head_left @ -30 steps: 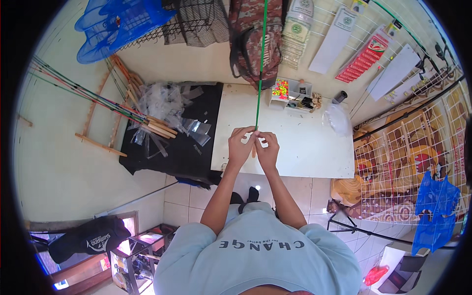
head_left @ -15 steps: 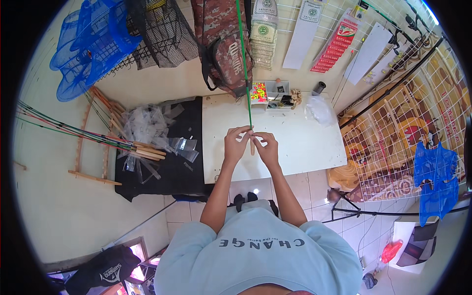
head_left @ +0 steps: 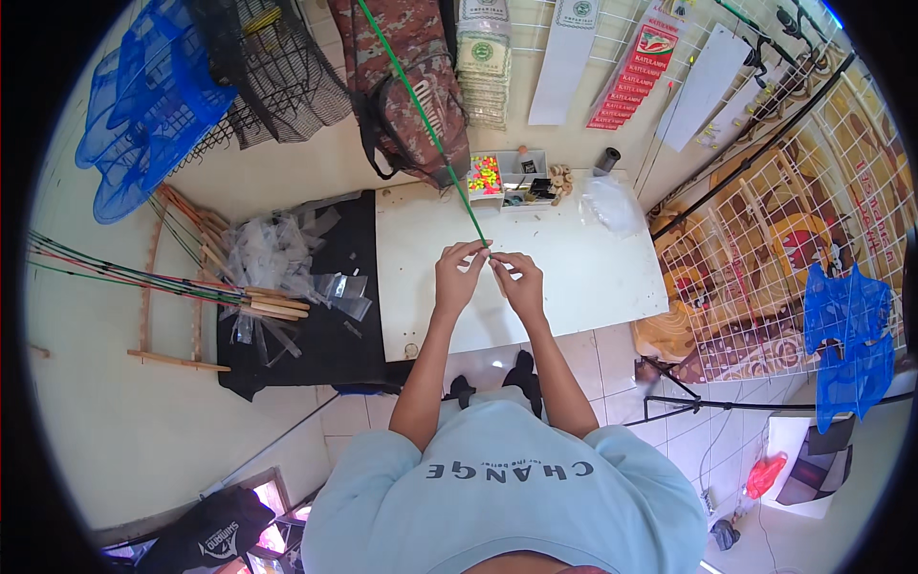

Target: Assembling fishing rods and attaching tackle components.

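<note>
A long thin green rod (head_left: 421, 117) slants from the upper left down to my hands over a white table (head_left: 583, 277). My left hand (head_left: 460, 278) pinches the rod's lower end between its fingertips. My right hand (head_left: 519, 283) is right beside it, fingers pinched together at the same end of the rod. What sits between the fingertips is too small to make out. Both forearms reach up from my light blue shirt.
A compartment box (head_left: 512, 179) with bright small parts and a clear plastic bag (head_left: 609, 203) sit at the table's far edge. A black table (head_left: 306, 306) on the left holds clear sleeves and wooden-handled rods (head_left: 258, 303). Blue nets (head_left: 143, 105), a camouflage bag (head_left: 406, 86) and a wire grid (head_left: 765, 249) surround it.
The view has swung, so the table now sits further right and the rod leans more to the left. My hands stay together at the rod's lower end.
</note>
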### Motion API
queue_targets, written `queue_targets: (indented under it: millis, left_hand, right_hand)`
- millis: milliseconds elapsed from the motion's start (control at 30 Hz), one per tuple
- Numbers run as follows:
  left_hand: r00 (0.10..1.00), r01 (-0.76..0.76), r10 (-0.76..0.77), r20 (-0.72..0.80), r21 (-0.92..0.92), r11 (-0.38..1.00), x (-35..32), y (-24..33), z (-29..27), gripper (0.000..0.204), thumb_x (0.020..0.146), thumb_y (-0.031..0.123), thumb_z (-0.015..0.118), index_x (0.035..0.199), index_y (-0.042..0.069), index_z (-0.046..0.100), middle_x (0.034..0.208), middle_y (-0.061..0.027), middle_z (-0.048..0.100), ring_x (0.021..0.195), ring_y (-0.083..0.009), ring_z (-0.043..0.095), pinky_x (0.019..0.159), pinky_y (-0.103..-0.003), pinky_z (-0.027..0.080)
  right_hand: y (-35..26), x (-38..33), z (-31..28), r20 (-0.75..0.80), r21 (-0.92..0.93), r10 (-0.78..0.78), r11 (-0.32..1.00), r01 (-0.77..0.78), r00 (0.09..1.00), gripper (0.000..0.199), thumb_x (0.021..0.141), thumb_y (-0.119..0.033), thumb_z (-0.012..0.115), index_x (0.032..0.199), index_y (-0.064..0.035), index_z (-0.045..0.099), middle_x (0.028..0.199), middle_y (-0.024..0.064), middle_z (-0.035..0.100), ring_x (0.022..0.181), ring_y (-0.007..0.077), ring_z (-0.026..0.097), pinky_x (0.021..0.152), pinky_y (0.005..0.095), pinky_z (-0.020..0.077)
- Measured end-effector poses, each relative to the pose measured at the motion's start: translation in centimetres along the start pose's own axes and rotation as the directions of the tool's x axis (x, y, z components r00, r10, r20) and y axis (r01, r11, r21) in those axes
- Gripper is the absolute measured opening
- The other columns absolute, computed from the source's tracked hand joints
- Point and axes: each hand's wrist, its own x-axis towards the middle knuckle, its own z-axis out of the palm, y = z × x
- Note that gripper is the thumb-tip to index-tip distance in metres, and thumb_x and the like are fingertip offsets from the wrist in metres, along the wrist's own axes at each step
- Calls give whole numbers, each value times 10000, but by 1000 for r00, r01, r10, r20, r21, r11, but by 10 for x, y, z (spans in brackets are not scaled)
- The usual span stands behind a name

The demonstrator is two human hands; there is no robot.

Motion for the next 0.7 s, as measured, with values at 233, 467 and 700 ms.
queue_targets:
  millis: [233,467,700]
  left_hand:
    - [1000,4,-5,-11,-81,997,19,10,46,185,863,127,645,1037,112,706,966,-54,678,875,-158,587,726,-270,483]
    - [999,-36,36,-13,-4,999,42,30,109,194,866,157,646,1048,136,708,975,-54,672,899,-165,593,731,-284,481]
    - [999,1,-1,-43,4,1000,65,39,159,189,850,166,669,1018,89,708,986,-58,674,910,-155,597,726,-279,482]
  right_hand:
    - [32,26,-38,35,132,-51,990,46,998,190,847,-3,584,983,-56,705,920,98,685,830,215,610,724,315,506]
    - [60,67,-101,158,160,-119,983,93,980,241,848,54,543,993,-64,695,929,98,678,841,211,609,716,307,510]
    - [84,101,-146,214,135,-101,988,73,972,159,836,-70,644,981,-89,707,909,56,684,840,191,593,715,303,489]
